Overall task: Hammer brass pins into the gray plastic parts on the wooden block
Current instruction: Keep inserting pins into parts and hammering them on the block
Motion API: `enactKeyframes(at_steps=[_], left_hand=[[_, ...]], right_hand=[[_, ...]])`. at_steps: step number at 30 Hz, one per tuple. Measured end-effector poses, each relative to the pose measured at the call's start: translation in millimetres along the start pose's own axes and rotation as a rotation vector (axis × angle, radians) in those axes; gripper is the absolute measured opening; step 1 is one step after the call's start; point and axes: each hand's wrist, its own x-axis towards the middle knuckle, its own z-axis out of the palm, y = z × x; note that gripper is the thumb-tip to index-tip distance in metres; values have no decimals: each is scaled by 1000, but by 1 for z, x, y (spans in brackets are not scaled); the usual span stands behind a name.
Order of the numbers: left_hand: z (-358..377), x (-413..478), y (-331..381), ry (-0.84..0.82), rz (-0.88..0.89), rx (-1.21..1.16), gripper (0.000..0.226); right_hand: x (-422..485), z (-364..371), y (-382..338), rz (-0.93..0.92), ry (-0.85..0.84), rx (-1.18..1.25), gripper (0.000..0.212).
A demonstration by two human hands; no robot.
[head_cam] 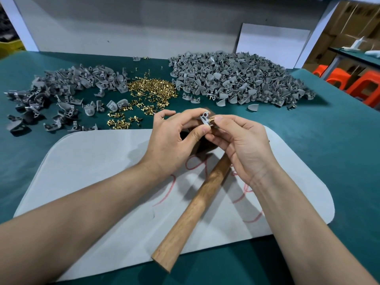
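Note:
My left hand [174, 132] pinches a small gray plastic part [204, 118] between thumb and fingers, above the pale mat. My right hand [240, 140] pinches a brass pin [212, 119] and holds it against the part's right side. A hammer with a wooden handle [191, 206] lies on the mat under my hands; its head is mostly hidden behind them. A dark wooden block [200, 146] shows only partly beneath my hands. Loose brass pins [150, 89] lie in a heap beyond my hands.
A pile of gray parts [61, 87] spreads over the green table at the left. A larger pile of gray parts [236, 77], some with pins in them, lies at the right. The pale mat [98, 171] bears red marks. Orange stools [357, 85] stand off the right edge.

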Motion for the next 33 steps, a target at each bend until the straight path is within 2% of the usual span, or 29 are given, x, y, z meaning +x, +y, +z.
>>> enactKeyframes(at_steps=[11,21,33], left_hand=[[0,-1,4,39,3,80,33],[-1,-1,5,34,-2,94,34],[-2,-2,3,14,25,147,37]], right_hand=[[1,1,4,-67,56,-108,15],[0,1,7,-211,128,-346,11],[-1,4,10,-263,158,-412,19]])
